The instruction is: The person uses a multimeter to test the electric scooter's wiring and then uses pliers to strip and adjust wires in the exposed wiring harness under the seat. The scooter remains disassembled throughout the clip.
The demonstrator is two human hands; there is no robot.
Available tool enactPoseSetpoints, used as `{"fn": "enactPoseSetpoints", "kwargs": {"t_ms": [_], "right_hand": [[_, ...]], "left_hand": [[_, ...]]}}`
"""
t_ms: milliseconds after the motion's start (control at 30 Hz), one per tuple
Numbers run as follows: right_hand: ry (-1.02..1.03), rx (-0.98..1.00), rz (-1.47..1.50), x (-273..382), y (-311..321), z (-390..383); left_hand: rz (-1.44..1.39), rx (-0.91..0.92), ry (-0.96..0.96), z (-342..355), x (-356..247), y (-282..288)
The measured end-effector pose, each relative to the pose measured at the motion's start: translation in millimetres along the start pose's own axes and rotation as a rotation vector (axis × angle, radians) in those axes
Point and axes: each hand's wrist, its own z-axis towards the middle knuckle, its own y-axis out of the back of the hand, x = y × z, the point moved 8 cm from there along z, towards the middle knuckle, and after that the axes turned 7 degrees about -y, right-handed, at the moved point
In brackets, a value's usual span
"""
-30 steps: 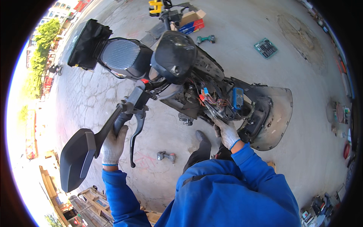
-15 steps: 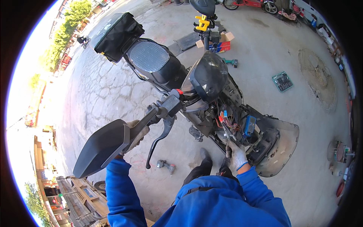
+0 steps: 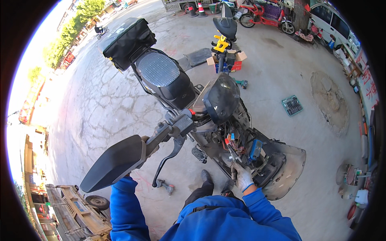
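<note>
A dark scooter stands in front of me, its front panel off and its bundle of coloured wires point(image 3: 239, 149) exposed. My left hand point(image 3: 152, 148) is closed around the left handlebar grip, largely hidden behind a dark mirror housing point(image 3: 116, 162). The brake lever point(image 3: 171, 158) sticks out apart from my fingers. In a pale work glove, my right hand point(image 3: 242, 176) is closed at the open front beside the wires. It grips a slim grey tool point(image 3: 233, 156), perhaps pliers; its tip is among the wires near a red and blue connector. A blue box-shaped device point(image 3: 255, 149) sits right of the wires.
On the ground lie a cordless drill point(image 3: 165, 186) near my feet, a green power tool point(image 3: 242, 83) and an open green tool case point(image 3: 292, 105). A cardboard box point(image 3: 237, 60) stands beyond the scooter. A wooden cart point(image 3: 76, 213) is at the lower left, a red scooter point(image 3: 265, 16) far back.
The view has shifted, so the scooter's front and my right hand sit further left and lower. Both hands keep their holds at the handlebar and the wires.
</note>
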Motion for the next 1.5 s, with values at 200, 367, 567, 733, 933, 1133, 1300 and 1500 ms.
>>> {"fn": "enactPoseSetpoints", "kwargs": {"t_ms": [200,367,567,733,933,1133,1300,1500], "right_hand": [[-0.003,-0.019,-0.025,1.5,6.1,1.6],[0.010,-0.017,-0.030,3.6,7.6,1.0],[-0.009,-0.041,-0.012,2.6,3.1,-1.0],[-0.013,-0.012,-0.034,2.0,-1.5,-1.7],[0.048,-0.005,-0.036,2.0,-2.9,-2.5],[0.035,-0.036,-0.034,3.4,-8.7,-11.7],[0.017,-0.074,0.022,3.1,-11.2,-15.3],[0.046,-0.019,0.023,-0.2,-10.6,-11.5]], "left_hand": [[0.077,-0.075,-0.138,3.6,-0.2,-3.1],[0.220,-0.135,-0.223,-2.4,-17.9,-3.9],[0.273,-0.498,-0.388,-12.3,6.9,-19.7],[0.475,-0.696,-0.472,-26.8,-12.4,-21.8],[0.288,-0.418,-0.320,-10.4,-4.2,-16.0],[0.111,-0.179,-0.130,-0.8,11.1,-4.3],[-0.136,-0.006,0.079,2.7,2.8,-2.1],[0.020,-0.198,-0.198,2.2,0.1,-3.7]]}}
